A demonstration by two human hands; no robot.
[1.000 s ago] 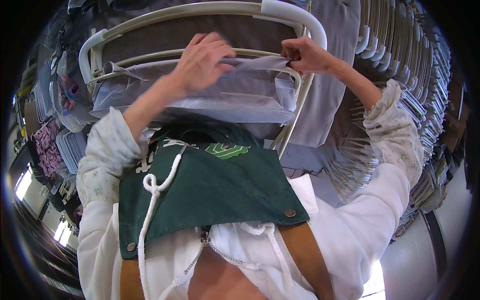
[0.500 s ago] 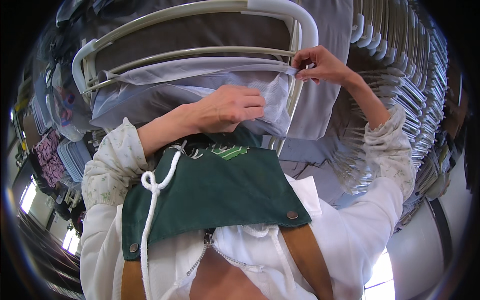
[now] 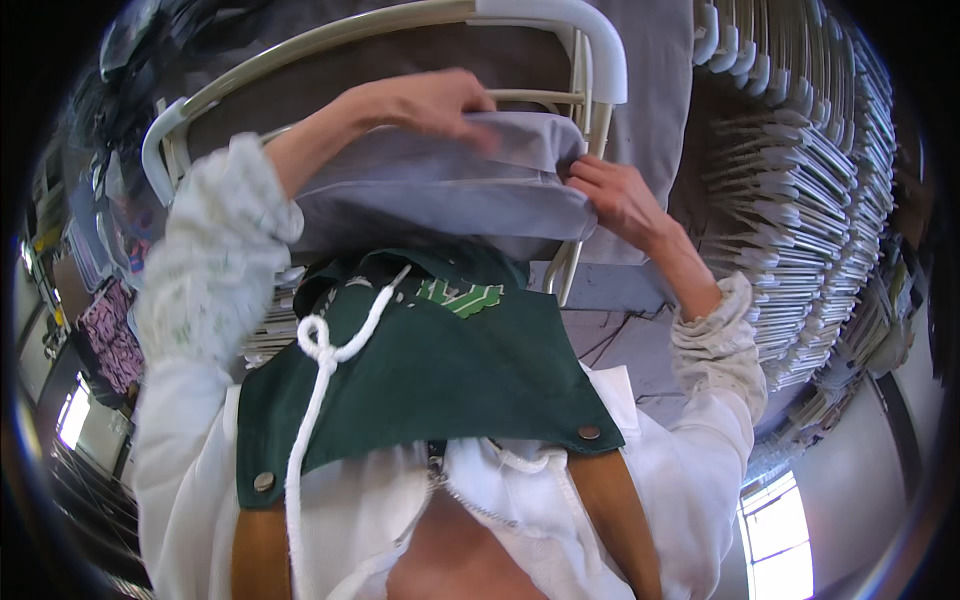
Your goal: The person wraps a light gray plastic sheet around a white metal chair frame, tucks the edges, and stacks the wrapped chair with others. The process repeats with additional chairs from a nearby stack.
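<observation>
Since the earlier frame the left hand (image 3: pixel 425 100) has gone from lying low on the front of the grey cloth (image 3: pixel 440 195) up to its top fold; the right hand (image 3: pixel 615 195) has dropped from the upper corner by the rail to the cloth's right edge. View also tilted, so the cream metal frame (image 3: pixel 400 20) sits higher.

State now:
- Left hand: curled over the top fold, fingers closed on the fabric, pressing it down.
- Right hand: fingers pinched together on the right edge, just beside the frame's upright post.
- Cloth: draped over a bar of the frame, in front of the chest, above the green apron (image 3: pixel 420 380). Hangs in a doubled layer, slack.

Handling, my read: light, soft, no stiffness, sags wherever unsupported. Not slippery, not fragile. Grip at edges or corners, two points apart, else it bunches. Could snag on the frame post.

Around: rows of white hangers (image 3: pixel 800 180) at right, white cord (image 3: pixel 320 350) on the apron.
</observation>
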